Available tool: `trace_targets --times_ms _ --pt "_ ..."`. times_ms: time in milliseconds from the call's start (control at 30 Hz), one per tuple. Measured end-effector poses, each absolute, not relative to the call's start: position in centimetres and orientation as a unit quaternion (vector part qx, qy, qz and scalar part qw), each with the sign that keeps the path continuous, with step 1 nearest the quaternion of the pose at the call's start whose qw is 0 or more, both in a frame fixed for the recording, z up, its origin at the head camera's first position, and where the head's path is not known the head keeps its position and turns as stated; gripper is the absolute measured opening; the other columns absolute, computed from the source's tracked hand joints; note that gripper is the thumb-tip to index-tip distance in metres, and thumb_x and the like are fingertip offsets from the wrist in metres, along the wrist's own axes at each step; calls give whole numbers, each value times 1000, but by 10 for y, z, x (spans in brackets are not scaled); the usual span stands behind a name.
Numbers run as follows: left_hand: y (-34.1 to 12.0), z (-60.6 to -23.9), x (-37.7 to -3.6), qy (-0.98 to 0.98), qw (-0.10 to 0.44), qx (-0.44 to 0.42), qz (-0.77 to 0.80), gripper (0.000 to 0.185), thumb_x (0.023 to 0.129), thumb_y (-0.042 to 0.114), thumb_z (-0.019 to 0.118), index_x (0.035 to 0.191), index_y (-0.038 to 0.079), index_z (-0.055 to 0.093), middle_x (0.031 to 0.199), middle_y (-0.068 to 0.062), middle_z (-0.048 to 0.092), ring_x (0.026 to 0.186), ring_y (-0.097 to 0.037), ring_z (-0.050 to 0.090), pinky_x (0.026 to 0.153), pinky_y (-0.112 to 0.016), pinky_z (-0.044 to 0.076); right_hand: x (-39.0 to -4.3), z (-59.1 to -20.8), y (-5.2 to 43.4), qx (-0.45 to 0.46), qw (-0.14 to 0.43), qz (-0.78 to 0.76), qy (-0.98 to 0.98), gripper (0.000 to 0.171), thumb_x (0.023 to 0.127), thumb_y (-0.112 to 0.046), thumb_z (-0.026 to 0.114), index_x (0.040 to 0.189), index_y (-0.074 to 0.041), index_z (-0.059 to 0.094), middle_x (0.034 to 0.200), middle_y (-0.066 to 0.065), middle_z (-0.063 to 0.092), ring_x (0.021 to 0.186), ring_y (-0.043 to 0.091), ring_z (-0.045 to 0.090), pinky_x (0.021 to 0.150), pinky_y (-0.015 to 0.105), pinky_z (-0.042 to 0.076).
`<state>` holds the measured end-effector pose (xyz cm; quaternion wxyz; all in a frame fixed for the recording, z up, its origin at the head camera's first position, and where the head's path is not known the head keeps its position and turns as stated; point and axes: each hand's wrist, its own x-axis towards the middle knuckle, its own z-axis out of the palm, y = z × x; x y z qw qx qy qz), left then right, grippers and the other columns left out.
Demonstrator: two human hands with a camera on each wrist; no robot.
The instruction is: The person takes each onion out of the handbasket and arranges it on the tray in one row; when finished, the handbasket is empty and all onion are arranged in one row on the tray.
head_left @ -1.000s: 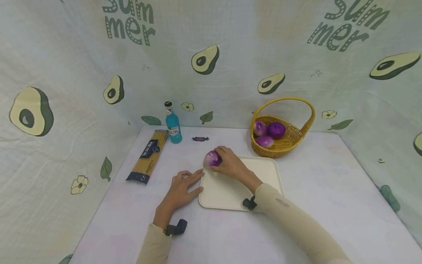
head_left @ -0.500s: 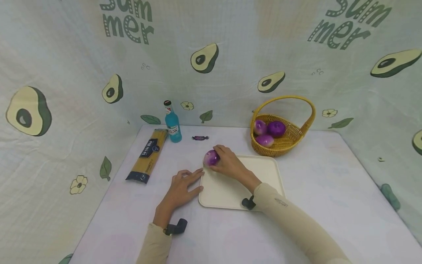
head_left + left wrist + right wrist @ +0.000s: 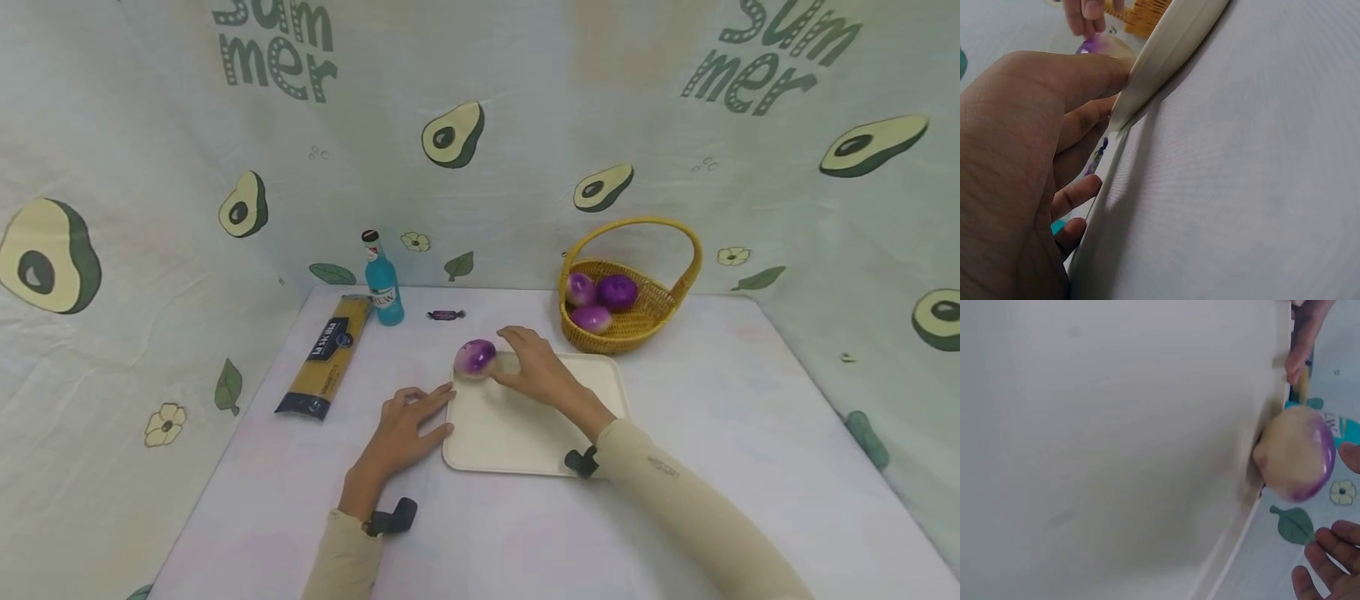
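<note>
Looking from left to right, first comes a long pack of spaghetti (image 3: 324, 357) lying flat on the counter (image 3: 750, 433). Its dark label has white writing, but it is too small to read for sure. Next to it stands a blue bottle (image 3: 381, 283) with a white label that seems to end in "EW". A small wrapped candy (image 3: 446, 314) lies near it.

The left hand (image 3: 401, 429) rests flat on the counter, its fingers (image 3: 1079, 194) straight and pressed against the left edge of the cream tray (image 3: 525, 433). It holds nothing.

The purple and white turnip (image 3: 476, 358) sits at the far left corner of the tray, right on the rim. The right hand (image 3: 540, 371) is just beside it, with loose, open fingers. It is not gripping the turnip; I cannot tell if the fingertips touch it.

Further right is a yellow basket (image 3: 675, 275) with three more turnips (image 3: 596, 302) inside.

The cloth walls say "Summer" in green letters, with avocados drawn around.

The turnip is round and sits on the rim, so it could roll off onto the counter. A bump from either hand might start it rolling.
</note>
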<state>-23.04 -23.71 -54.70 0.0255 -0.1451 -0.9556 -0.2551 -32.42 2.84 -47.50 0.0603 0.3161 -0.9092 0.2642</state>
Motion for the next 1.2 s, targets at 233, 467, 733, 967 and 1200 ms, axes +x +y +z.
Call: trace_targets --times_ms 233,467,733,967,1200 --pt "-239 -547 -229 -956 25 -146 -252 59 96 50 60 151 33 46 155 20 39 131 -25 38 102 -50 30 -326 -468 49 304 62 259 -915 69 89 -37 76 142 -1 50 145 16 51 135 34 43 113 52 30" --pt "-240 -547 -228 -956 27 -146 -254 58 96 49 60 151 33 46 154 20 40 130 -25 38 101 -50 29 -329 -466 68 296 77 258 -916 67 89 -35 77 140 0 51 142 17 52 133 34 45 111 53 32" --pt "-236 -545 -227 -952 30 -144 -267 58 96 47 62 150 31 48 154 17 41 130 -27 39 102 -51 28 -337 -463 89 271 63 260 -924 67 90 -33 75 142 1 49 144 19 50 135 37 42 112 51 31" --pt "-235 -543 -227 -953 24 -138 -268 59 95 47 63 150 32 47 154 19 41 131 -26 38 102 -51 28 -341 -460 102 264 59 267 -925 70 90 -32 75 143 3 47 145 21 48 136 38 40 113 51 30" --pt "-236 -545 -228 -951 31 -145 -270 59 95 48 63 150 32 48 153 19 42 129 -24 39 100 -49 29 -345 -459 114 257 60 274 -925 67 90 -29 76 142 4 49 144 21 49 134 38 42 112 52 31"
